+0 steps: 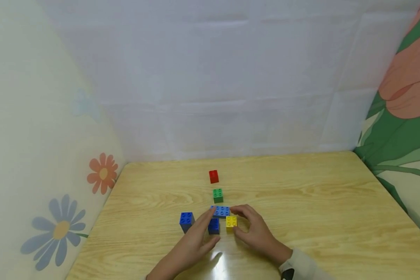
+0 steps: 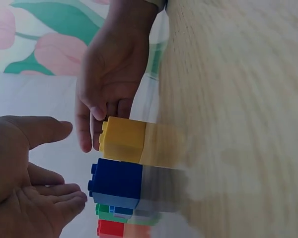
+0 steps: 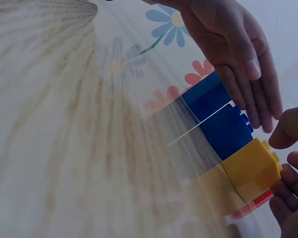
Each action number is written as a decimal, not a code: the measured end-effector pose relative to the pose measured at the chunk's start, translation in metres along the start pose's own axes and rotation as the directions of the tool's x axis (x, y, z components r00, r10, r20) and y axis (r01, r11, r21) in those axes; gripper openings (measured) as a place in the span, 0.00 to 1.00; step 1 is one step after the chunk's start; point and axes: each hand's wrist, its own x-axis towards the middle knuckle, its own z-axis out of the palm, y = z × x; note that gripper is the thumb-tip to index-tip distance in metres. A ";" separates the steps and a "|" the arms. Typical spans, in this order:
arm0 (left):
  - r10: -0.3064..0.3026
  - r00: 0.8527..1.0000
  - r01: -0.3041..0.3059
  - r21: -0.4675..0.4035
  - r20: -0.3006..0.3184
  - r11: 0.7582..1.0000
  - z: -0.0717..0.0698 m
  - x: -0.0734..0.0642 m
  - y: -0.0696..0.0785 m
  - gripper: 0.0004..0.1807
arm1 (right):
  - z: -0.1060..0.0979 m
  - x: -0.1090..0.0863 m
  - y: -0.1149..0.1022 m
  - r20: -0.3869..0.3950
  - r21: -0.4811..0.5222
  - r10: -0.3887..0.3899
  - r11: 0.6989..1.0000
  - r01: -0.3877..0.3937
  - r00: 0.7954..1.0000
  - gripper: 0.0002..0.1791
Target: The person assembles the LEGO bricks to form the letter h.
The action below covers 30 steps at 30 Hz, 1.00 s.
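My left hand (image 1: 197,238) hovers by a dark blue brick (image 1: 214,226), its thumb apart from its loosely bent fingers and nothing between them. Its index fingertip overlaps the left end of a light blue eight-stud brick (image 1: 221,211) in the head view. My right hand (image 1: 257,230) is beside a yellow brick (image 1: 231,224), thumb tip right at its side and index fingertip near the light blue brick's right end. Both wrist views show the yellow brick (image 2: 125,140) standing on the table next to the dark blue brick (image 3: 226,133). Neither hand grips a brick.
A taller dark blue block (image 1: 187,222) stands left of my left hand. Behind the light blue brick are a green brick (image 1: 218,195) and, farther back, a red brick (image 1: 214,176). The wooden table (image 1: 318,194) meets a white cloth (image 1: 231,97) at its back edge.
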 end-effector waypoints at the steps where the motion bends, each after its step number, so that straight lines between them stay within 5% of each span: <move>1: -0.010 1.000 0.010 -0.002 0.005 1.000 0.000 0.000 0.000 0.42 | 0.000 0.000 0.000 0.002 -0.001 0.002 1.000 -0.002 1.000 0.29; 8: -0.049 0.999 0.049 0.000 0.020 0.999 0.002 0.003 -0.002 0.39 | 0.001 0.000 0.001 0.004 -0.017 0.006 1.000 -0.006 1.000 0.29; 18: -0.007 1.000 0.007 0.020 -0.015 1.000 0.006 0.002 -0.006 0.36 | 0.002 0.000 0.003 0.028 -0.037 -0.012 0.999 0.013 1.000 0.28; 30: -0.060 0.998 0.060 0.017 -0.014 0.998 0.006 0.004 -0.011 0.28 | 0.001 0.001 0.000 0.047 -0.057 0.123 0.991 -0.120 0.991 0.24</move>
